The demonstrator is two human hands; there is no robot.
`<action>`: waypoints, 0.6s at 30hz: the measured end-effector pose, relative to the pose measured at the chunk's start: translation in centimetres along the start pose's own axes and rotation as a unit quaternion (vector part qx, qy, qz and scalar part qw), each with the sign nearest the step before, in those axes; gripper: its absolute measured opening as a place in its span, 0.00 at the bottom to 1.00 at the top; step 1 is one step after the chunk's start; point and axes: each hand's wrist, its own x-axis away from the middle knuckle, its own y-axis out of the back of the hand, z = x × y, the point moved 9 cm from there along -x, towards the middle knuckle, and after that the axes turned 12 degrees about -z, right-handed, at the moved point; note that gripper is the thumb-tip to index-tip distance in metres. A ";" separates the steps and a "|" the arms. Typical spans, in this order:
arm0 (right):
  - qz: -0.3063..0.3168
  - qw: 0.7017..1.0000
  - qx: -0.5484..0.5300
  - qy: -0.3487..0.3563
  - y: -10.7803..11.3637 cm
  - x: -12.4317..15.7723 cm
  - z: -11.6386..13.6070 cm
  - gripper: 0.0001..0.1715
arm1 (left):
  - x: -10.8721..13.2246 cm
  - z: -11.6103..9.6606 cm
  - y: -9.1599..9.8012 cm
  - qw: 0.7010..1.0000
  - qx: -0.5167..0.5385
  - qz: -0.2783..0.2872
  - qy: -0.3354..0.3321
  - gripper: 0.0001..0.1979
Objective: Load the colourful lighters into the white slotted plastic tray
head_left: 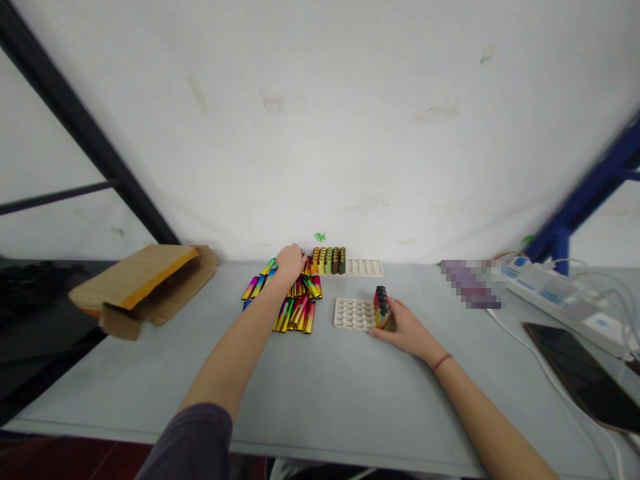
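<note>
I see left hand [290,261] atop loose lighter pile [295,303] at back-centre of bench [320,393]; fingers curled down, cannot tell if grasping. Right hand [406,328] fingers clasp standing lighters [381,305] at right edge of near white tray [350,313]. Cardboard box [140,283] well left.

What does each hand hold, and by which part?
Right hand grips upright lighters near their base. Left hand lies on the lighter pile; a grasp cannot be told.
</note>
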 end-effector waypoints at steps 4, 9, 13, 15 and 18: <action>0.002 1.000 0.003 0.003 0.0 0.0 0.2 0.43 | -0.4 0.6 0.1 1.000 0.000 -0.008 0.021 0.22; 0.004 1.000 -0.002 0.002 0.1 -0.1 0.3 0.44 | -0.4 2.2 -0.2 0.998 0.005 -0.046 0.039 0.24; 0.009 1.000 0.002 0.000 0.0 -0.1 0.4 0.44 | 0.1 3.0 -0.2 0.997 0.010 -0.057 0.046 0.23; 0.008 1.000 0.001 0.004 0.0 -0.1 0.4 0.44 | 0.4 3.0 0.0 0.997 0.016 -0.062 0.045 0.22; 0.001 1.000 -0.001 0.008 0.0 -0.1 0.4 0.44 | 0.9 2.8 0.1 0.998 0.023 -0.054 0.027 0.21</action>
